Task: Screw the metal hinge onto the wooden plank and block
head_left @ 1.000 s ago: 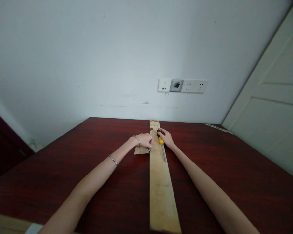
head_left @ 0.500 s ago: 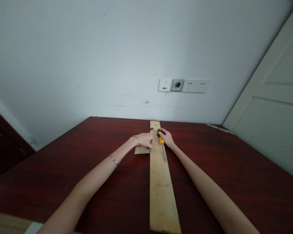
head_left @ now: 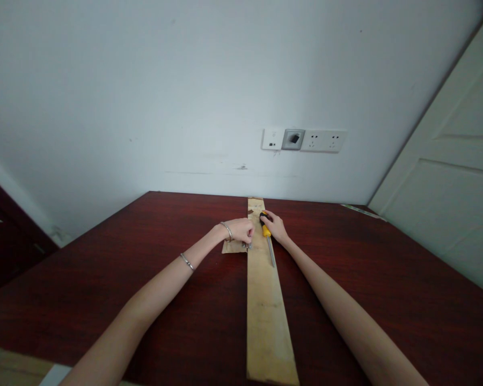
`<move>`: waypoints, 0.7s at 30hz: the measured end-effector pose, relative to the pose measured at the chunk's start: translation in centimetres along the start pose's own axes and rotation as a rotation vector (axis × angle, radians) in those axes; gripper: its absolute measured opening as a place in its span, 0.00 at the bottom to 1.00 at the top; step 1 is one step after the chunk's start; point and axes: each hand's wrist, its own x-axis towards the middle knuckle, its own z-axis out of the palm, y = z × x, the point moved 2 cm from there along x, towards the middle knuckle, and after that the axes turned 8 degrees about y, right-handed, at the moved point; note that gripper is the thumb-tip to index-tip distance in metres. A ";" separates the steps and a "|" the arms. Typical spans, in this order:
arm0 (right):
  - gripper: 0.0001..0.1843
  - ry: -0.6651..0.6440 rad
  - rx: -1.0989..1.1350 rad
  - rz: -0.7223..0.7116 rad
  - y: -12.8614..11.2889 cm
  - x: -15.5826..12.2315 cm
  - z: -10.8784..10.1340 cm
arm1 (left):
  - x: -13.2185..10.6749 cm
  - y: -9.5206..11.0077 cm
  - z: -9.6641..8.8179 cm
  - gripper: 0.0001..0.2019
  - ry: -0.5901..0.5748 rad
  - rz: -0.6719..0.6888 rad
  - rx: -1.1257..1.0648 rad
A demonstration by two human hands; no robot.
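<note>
A long wooden board [head_left: 265,316] lies lengthwise on the dark red table. My right hand [head_left: 277,228] has its fingers on the black and yellow handle of a screwdriver [head_left: 266,232], which rests on the board with its metal shaft pointing toward me. To the left, my left hand [head_left: 241,230] is closed, fingers curled down over a small brown piece of cardboard [head_left: 233,247] beside the board. Tiny shiny metal pieces [head_left: 246,245], perhaps screws, show just below its fingertips. Whatever those fingers hold is hidden.
The dark red table [head_left: 177,327] reaches back to a white wall with a row of sockets [head_left: 322,141]. A thin pale strip [head_left: 362,212] lies near the table's far right corner. A white door [head_left: 459,161] stands at the right.
</note>
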 end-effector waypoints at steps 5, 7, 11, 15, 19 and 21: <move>0.23 -0.002 0.005 0.001 0.0 0.0 0.0 | 0.0 0.0 0.0 0.02 0.011 0.009 -0.014; 0.23 -0.003 0.007 0.001 0.0 0.0 0.0 | 0.0 0.1 -0.1 0.02 0.010 0.005 -0.012; 0.23 -0.001 0.010 0.005 0.0 0.0 0.0 | 0.1 0.0 0.0 0.02 0.005 0.008 -0.006; 0.22 0.002 0.017 0.014 -0.1 0.0 0.0 | 0.1 -0.2 0.2 0.02 0.006 0.004 -0.005; 0.21 0.002 0.024 0.017 -0.2 0.0 0.0 | 0.0 -0.1 0.2 0.02 0.009 0.003 -0.016; 0.22 -0.001 0.025 0.017 -0.3 -0.1 0.0 | 0.0 -0.1 0.2 0.02 0.006 0.003 -0.019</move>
